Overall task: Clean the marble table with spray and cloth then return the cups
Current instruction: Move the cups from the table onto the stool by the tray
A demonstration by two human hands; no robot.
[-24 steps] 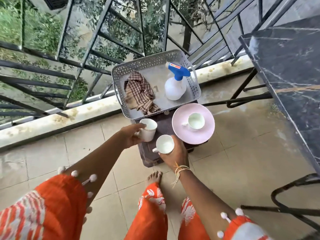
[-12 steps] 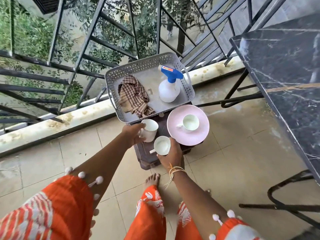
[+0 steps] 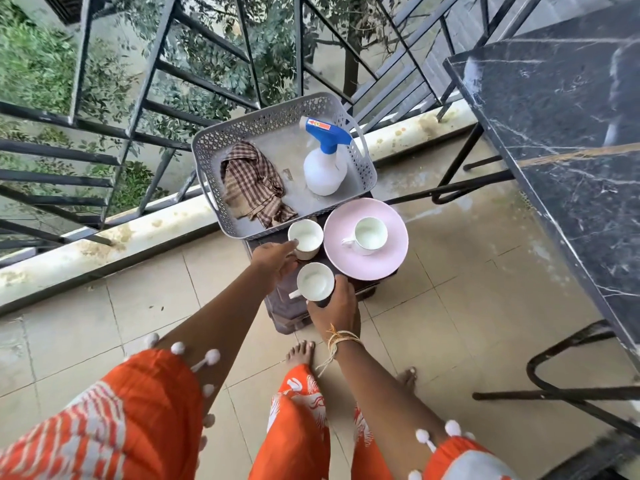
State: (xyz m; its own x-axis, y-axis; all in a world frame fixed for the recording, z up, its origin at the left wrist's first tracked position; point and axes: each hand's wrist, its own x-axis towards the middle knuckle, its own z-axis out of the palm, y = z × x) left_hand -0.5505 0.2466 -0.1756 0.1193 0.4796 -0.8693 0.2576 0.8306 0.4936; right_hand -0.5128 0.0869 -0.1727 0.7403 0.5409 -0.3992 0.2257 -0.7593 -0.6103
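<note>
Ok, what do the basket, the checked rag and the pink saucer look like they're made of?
Basket: grey moulded plastic, matt, judging by its perforated lattice walls and cut-out handles.
Checked rag: woven cloth, probably cotton; it lies crumpled in soft folds.
Pink saucer: glazed ceramic or porcelain by its smooth, faintly shiny surface, though melamine can't be excluded.

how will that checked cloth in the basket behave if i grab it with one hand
The checked cloth lies crumpled in folds in the grey basket, so it will probably hang limp and floppy. It looks like thin woven fabric, so likely light and easy to pinch, not slippery. One end drapes toward the basket's near edge, so it may trail when lifted.
</note>
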